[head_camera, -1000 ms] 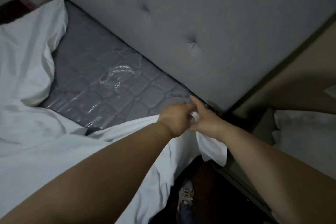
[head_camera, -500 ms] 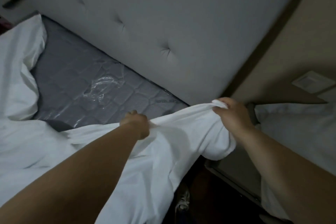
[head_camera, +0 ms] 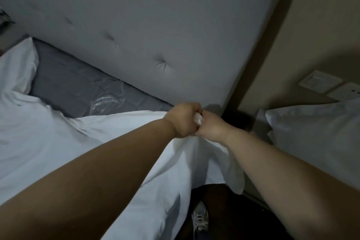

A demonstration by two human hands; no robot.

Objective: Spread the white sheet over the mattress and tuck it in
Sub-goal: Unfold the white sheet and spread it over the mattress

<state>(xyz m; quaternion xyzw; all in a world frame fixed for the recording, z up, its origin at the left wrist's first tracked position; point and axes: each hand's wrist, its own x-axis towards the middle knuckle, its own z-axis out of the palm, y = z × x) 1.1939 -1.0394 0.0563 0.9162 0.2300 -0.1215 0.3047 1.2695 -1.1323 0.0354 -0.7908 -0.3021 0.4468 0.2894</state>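
Gripping the sheet [head_camera: 58, 138] with both hands right at the top corner of the mattress [head_camera: 78, 87], close to the padded headboard [head_camera: 155, 25]. My left hand [head_camera: 184, 121] is balled into a fist around a bunch of the white fabric, and my right hand [head_camera: 211, 127] is pressed up against it, knuckle to knuckle, fingers curled into the same bunch. A little bit of white cloth pokes out between the two fists.

From there the sheet spreads left across most of the bed and hangs down over the near side, with a loose flap dangling under my right wrist. A wedge of the grey mattress is bare along the headboard, and its plastic wrap is catching some glare. At the far left the sheet is piled up in a soft hump.

Off to the right, past the dark gap beside the bed, there's a pillow [head_camera: 315, 138] lying near the beige wall [head_camera: 321, 25], with a switch plate [head_camera: 319, 84] on the wall above it. Down at the bottom I can see one sneaker [head_camera: 199, 218] on the dark floor [head_camera: 233, 220]. Lighting is pretty dim overall.
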